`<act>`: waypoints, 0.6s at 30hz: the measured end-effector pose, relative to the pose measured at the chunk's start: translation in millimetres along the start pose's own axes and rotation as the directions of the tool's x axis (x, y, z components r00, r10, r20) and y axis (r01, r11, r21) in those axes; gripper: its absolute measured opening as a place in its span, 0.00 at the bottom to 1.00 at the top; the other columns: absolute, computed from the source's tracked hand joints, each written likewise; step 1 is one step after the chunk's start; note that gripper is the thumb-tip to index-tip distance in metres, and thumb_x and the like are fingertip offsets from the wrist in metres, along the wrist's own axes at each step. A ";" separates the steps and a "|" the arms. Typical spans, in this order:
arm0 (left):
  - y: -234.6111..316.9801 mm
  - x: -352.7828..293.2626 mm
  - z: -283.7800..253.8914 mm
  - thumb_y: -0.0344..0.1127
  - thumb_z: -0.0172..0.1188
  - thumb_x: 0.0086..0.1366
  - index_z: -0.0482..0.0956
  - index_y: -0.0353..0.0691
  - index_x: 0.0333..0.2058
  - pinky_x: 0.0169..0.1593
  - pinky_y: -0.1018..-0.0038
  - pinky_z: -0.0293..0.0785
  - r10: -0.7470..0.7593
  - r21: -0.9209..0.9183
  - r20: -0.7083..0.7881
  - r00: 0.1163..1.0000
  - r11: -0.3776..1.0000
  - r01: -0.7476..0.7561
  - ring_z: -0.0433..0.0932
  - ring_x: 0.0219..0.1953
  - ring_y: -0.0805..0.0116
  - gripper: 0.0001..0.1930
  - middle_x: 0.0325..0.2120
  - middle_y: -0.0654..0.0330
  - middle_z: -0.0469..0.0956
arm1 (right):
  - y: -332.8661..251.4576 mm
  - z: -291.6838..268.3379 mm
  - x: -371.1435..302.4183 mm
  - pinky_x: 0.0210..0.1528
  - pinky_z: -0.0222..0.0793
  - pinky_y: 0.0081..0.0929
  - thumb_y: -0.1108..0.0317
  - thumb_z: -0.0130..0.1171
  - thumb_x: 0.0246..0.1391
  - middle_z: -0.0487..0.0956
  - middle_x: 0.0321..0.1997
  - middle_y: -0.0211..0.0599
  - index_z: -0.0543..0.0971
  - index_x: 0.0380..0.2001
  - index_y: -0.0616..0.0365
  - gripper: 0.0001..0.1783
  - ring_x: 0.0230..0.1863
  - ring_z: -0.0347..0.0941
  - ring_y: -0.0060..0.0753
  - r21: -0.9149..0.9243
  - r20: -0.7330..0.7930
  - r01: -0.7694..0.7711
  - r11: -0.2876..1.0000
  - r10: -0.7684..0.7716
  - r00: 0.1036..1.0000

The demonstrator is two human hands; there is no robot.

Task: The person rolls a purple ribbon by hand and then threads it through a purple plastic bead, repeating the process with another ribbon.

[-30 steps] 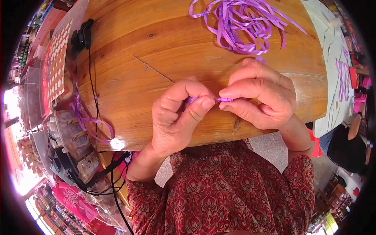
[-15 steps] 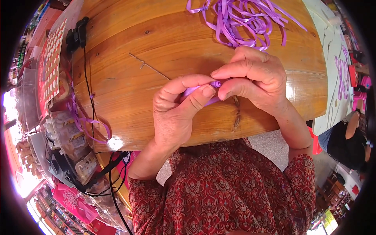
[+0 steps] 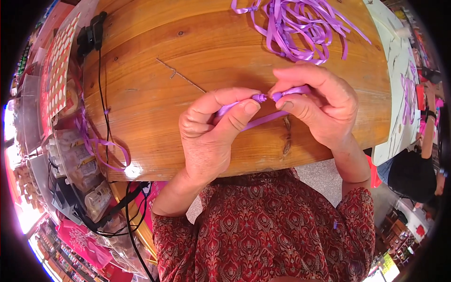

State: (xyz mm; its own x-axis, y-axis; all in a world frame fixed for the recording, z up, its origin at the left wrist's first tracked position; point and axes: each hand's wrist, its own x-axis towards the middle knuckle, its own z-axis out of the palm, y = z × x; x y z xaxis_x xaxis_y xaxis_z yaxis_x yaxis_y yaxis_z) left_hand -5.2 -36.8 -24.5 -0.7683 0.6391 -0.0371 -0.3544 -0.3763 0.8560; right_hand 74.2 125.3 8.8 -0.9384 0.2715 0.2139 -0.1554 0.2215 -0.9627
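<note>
Between my two hands is a purple satin ribbon (image 3: 265,120), held above the wooden table near its front edge. My left hand (image 3: 209,127) pinches one part between thumb and forefinger, and a small rolled or knotted bit pokes out past the fingertips. A short gap away, my right hand (image 3: 324,101) pinches another part of the purple ribbon, bunched at its fingertips. A strip of the ribbon runs below the fingers from one hand to the other. How the ribbon lies inside each palm is hidden.
A heap of purple ribbons (image 3: 300,28) lies at the table's far side. A thin twisted wire (image 3: 181,75) rests beyond my left hand. At left are a black cable (image 3: 104,89), a looped purple ribbon (image 3: 115,155) and bagged goods (image 3: 96,197). Another person (image 3: 413,169) is at right.
My right hand has moved a little right, away from the left fingertips. A gap now shows between the two pinched ribbon parts, and more ribbon shows in my right hand.
</note>
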 end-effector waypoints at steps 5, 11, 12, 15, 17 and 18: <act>-5.6 0.0 3.7 0.22 0.60 0.58 0.79 0.35 0.37 0.37 0.86 0.70 0.105 0.098 0.009 0.994 0.990 -0.105 0.73 0.32 0.83 0.08 0.31 0.65 0.78 | 11.3 -2.8 0.7 0.36 0.72 0.17 0.81 0.64 0.43 0.79 0.32 0.36 0.80 0.32 0.63 0.09 0.33 0.76 0.24 0.049 -0.001 0.112 0.992 -0.113 0.994; -4.8 -1.2 1.9 0.22 0.60 0.58 0.79 0.34 0.37 0.34 0.88 0.68 0.139 0.123 0.033 0.990 0.982 -0.142 0.71 0.30 0.85 0.07 0.30 0.66 0.77 | 10.0 -1.2 0.8 0.38 0.71 0.22 0.83 0.64 0.41 0.77 0.34 0.42 0.78 0.32 0.65 0.11 0.36 0.74 0.30 -0.031 0.043 0.133 0.991 -0.132 0.990; -4.2 -1.4 2.8 0.22 0.60 0.59 0.79 0.34 0.37 0.33 0.89 0.67 0.129 0.103 0.037 0.991 0.986 -0.132 0.70 0.30 0.86 0.07 0.30 0.67 0.77 | 9.1 -1.0 1.1 0.38 0.71 0.22 0.83 0.64 0.41 0.77 0.34 0.42 0.78 0.32 0.65 0.11 0.36 0.74 0.30 -0.031 0.046 0.133 0.991 -0.132 0.990; -3.7 -1.1 3.8 0.21 0.59 0.59 0.79 0.34 0.37 0.32 0.90 0.66 0.132 0.126 0.025 0.991 0.983 -0.134 0.69 0.28 0.87 0.07 0.30 0.67 0.77 | 7.7 -1.1 1.7 0.38 0.71 0.22 0.83 0.64 0.41 0.78 0.34 0.43 0.78 0.32 0.65 0.11 0.36 0.74 0.30 -0.122 0.056 0.185 0.975 -0.180 0.982; -4.8 -1.1 3.5 0.21 0.59 0.59 0.79 0.34 0.37 0.31 0.90 0.64 0.127 0.125 0.025 0.992 0.984 -0.129 0.68 0.27 0.87 0.07 0.29 0.68 0.76 | 8.0 -1.9 1.3 0.37 0.71 0.23 0.82 0.63 0.42 0.78 0.34 0.43 0.78 0.32 0.65 0.10 0.36 0.74 0.31 -0.135 0.049 0.174 0.976 -0.169 0.984; -4.8 -1.6 3.1 0.21 0.59 0.58 0.79 0.34 0.37 0.30 0.90 0.63 0.122 0.124 0.027 0.992 0.984 -0.125 0.67 0.26 0.88 0.07 0.28 0.68 0.76 | 8.0 -2.0 1.0 0.37 0.71 0.23 0.82 0.63 0.42 0.78 0.34 0.43 0.78 0.32 0.65 0.10 0.36 0.74 0.31 -0.137 0.050 0.173 0.975 -0.167 0.985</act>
State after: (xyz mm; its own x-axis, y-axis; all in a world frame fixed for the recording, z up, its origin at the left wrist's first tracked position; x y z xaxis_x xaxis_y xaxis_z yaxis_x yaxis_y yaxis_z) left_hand -0.6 -33.9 -27.0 -0.7912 0.6060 0.0820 -0.1870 -0.3673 0.9111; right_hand 72.6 129.3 1.7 -0.9133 0.1837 0.3635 -0.2714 0.3910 -0.8794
